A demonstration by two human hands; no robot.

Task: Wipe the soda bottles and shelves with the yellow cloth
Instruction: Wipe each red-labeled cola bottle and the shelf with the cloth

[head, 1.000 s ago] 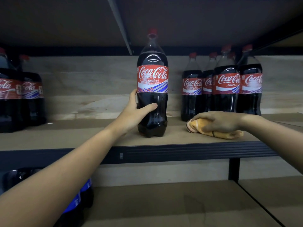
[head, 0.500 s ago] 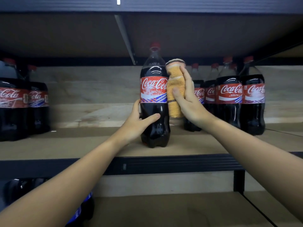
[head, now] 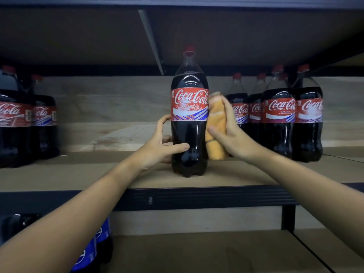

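Down the bottle's right flank the yellow cloth has slid since half a second ago, the right hand curled round it and pressing it to the plastic. Left hand wraps the lower body of the front soda bottle, which stands upright near the shelf edge. Behind it stand more bottles. Pressing sideways too hard could tip or skid it off the lip if that grip loosens.

front bottle label: "Coca-Cola", perhaps "RASA ASLI KURANG GULA" | right bottles: "Coca-Cola"
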